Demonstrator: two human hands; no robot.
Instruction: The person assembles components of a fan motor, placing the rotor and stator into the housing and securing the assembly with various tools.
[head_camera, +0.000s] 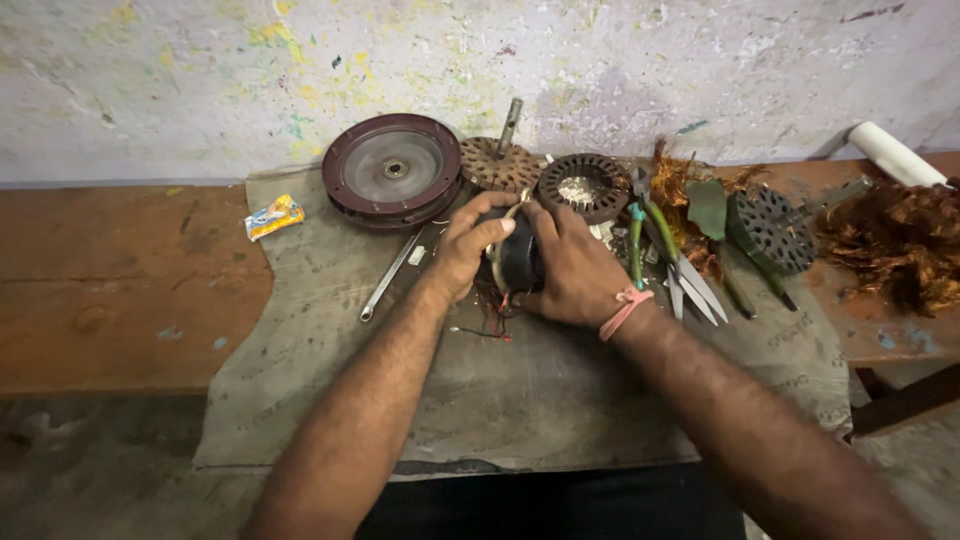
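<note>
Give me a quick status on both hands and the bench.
Left hand and right hand both clamped on the dark motor part. Wrench close left, scissors close right.

Soft, even light falls from above, dim toward the lower edge. Shadows are faint and there is no glare. Edges curve slightly; focus stays fairly sharp.

Hands hide most of the dark motor part (wires peek out).

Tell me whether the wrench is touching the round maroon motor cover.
Cannot tell. In the head view the wrench runs up to the lower edge of the round maroon motor cover, but its top end is in shadow there.
</note>
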